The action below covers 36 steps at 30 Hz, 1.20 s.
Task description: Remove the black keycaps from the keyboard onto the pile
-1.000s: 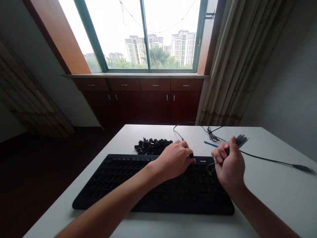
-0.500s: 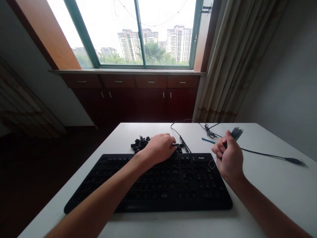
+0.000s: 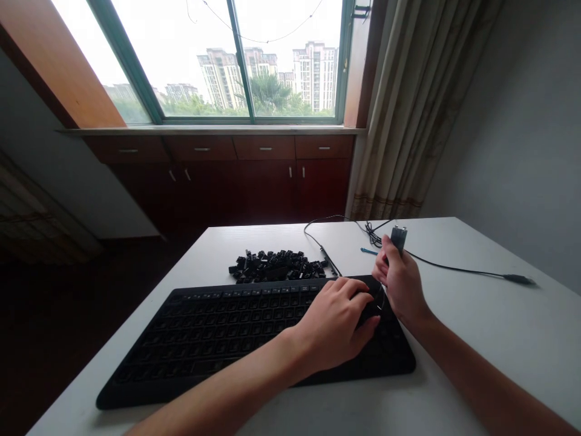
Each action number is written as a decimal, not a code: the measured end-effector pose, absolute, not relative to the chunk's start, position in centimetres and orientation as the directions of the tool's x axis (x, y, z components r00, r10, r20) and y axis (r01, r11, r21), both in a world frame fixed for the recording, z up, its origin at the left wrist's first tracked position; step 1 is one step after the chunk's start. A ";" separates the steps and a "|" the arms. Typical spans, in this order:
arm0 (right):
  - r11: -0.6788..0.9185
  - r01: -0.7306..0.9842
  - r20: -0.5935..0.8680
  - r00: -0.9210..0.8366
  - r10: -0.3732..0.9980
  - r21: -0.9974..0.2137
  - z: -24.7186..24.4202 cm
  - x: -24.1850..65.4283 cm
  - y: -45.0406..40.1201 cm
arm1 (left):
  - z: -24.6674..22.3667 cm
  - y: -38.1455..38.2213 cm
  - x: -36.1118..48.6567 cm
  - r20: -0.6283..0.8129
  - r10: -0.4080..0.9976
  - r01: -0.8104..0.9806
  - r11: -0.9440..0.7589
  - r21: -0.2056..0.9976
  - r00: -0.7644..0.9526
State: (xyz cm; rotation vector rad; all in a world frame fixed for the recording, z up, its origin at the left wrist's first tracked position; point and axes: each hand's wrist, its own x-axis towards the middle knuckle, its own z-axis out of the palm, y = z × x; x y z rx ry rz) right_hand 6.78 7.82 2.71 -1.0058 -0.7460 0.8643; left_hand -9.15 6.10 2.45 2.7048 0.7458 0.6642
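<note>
A black keyboard (image 3: pixel 149 363) lies on the white table, with most of its keycaps off and the sockets bare. Over its right-hand end is my left hand (image 3: pixel 333 324), palm down, thumb and fingers apart and nothing visible between them. My right hand (image 3: pixel 402 284) is closed round a keycap puller (image 3: pixel 398 237). The tool's grey end sticks up above my fist, while its thin wire loop points down to the keyboard's upper right corner, by my left fingertips. Behind the keyboard is a heap of loose black keycaps (image 3: pixel 276 265).
A blue stick-like tool (image 3: pixel 368 251) lies beyond my right hand. Black cable (image 3: pixel 449 266) is bundled at the back and runs right to a plug end. A narrow black strip (image 3: pixel 330 260) lies behind the keyboard. Past the table are a wooden cabinet (image 3: pixel 267 188) and a window.
My left hand has moved from the keycap heap to the keyboard's right end, its fingers now apart. My right hand has turned the puller more upright. The view has shifted slightly.
</note>
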 end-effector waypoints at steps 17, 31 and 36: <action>0.305 0.081 0.312 0.392 0.865 -0.949 2.0 4.7 6.1 | 2.2 5.8 -9.2 0.348 0.556 0.419 -0.817 0.396 0.755; 0.213 -0.155 0.116 0.475 0.872 -0.965 3.2 4.8 6.6 | 2.0 5.8 -9.3 0.358 0.567 0.430 -0.812 0.396 0.742; 0.211 -0.315 0.028 0.498 0.867 -0.925 2.9 5.1 7.3 | 2.0 5.7 -9.3 0.368 0.566 0.428 -0.814 0.393 0.738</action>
